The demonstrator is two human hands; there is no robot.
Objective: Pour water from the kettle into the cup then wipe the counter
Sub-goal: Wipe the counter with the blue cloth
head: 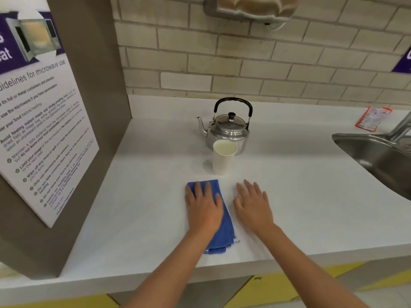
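A metal kettle (229, 130) with a black handle stands upright toward the back of the white counter (300, 196), spout pointing left. Just in front of it stands a white paper cup (223, 157), upright. A folded blue cloth (224, 225) lies on the counter near the front edge. My left hand (203, 206) rests flat on top of the cloth, fingers spread. My right hand (253, 205) lies flat on the bare counter just right of the cloth, fingers apart and holding nothing. Whether the cup holds liquid is unclear.
A steel sink (375, 156) with a tap is set into the counter at the right. A red-and-white packet (372, 118) lies behind it. A brown side panel with a microwave guidelines poster (42, 121) bounds the left. A brick wall stands behind, a dispenser (249, 7) mounted above.
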